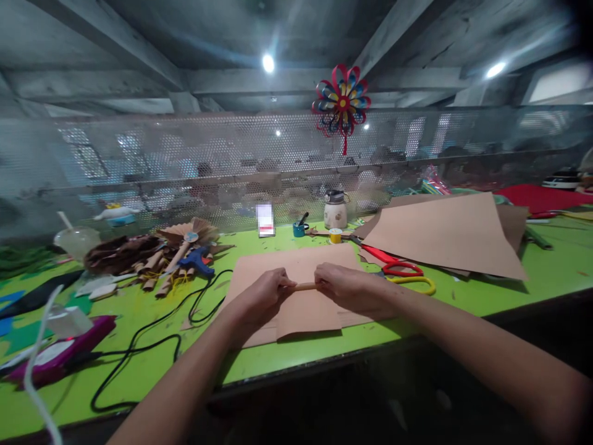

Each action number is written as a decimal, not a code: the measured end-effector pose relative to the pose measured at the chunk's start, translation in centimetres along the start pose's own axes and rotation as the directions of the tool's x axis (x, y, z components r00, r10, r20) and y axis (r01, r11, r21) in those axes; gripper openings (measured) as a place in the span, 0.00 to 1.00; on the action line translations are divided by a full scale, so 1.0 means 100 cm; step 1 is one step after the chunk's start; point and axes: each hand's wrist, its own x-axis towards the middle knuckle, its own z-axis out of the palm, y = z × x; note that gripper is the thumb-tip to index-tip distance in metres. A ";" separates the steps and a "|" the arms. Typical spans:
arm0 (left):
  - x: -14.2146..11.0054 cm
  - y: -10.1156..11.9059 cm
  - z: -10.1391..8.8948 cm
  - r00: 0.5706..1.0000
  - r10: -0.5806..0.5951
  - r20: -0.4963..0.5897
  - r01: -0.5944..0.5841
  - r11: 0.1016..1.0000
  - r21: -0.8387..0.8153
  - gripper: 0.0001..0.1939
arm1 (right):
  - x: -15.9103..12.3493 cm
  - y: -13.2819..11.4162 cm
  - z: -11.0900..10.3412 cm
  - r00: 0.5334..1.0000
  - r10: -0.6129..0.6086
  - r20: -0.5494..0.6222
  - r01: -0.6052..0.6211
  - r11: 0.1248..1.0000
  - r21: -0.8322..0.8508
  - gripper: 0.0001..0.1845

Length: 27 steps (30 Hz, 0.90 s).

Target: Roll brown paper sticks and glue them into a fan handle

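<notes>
At the lower left of the frame, a purple power strip (65, 352) lies on the green table (252, 364), a black cable (134, 346) looping away from it toward the centre. Above, left of centre, sit brown paper tubes (155, 269) and a blue glue gun (198, 261).

In the middle of the frame, the left hand (274, 287) pinches one end of a rolled edge (306, 287), thumb and fingertips pressed together on it. The roll spans the gap between the two hands, slim, tight and nearly level. From it the rest of the brown sheet (309, 316) hangs toward the lower centre, plain and matte, its near edge curling slightly, over wider brown paper (319, 254). The right hand (337, 282) grips the roll's other end with curled fingers.

Right of centre are red-handled scissors (404, 268) and a yellow handle (424, 284); larger brown sheets (440, 232) spread beyond, at the right.
</notes>
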 end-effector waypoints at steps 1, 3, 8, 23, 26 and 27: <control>-0.001 0.002 0.000 1.000 -0.009 -0.005 0.009 1.000 -0.018 0.16 | 0.001 0.002 0.001 1.000 -0.013 0.010 0.013 1.000 -0.011 0.07; -0.003 0.006 0.001 1.000 -0.014 -0.014 0.013 0.999 -0.052 0.16 | 0.006 0.008 0.005 0.998 -0.048 0.038 0.050 0.998 -0.047 0.05; -0.005 0.020 -0.005 1.000 0.023 0.009 -0.023 0.999 0.028 0.18 | 0.017 0.023 0.016 0.980 -0.182 0.079 0.193 0.968 -0.161 0.03; 0.021 0.038 -0.001 0.987 -0.149 0.067 0.111 0.915 0.389 0.16 | -0.001 -0.004 0.012 0.932 -0.305 0.196 0.361 0.830 -0.425 0.08; 0.034 0.038 0.003 0.963 -0.244 0.115 0.176 0.892 0.417 0.11 | 0.001 -0.004 0.016 0.927 -0.281 0.249 0.372 0.780 -0.504 0.10; 0.036 0.038 0.004 0.956 -0.262 0.131 0.183 0.883 0.432 0.10 | 0.002 -0.003 0.017 0.929 -0.273 0.251 0.367 0.776 -0.513 0.10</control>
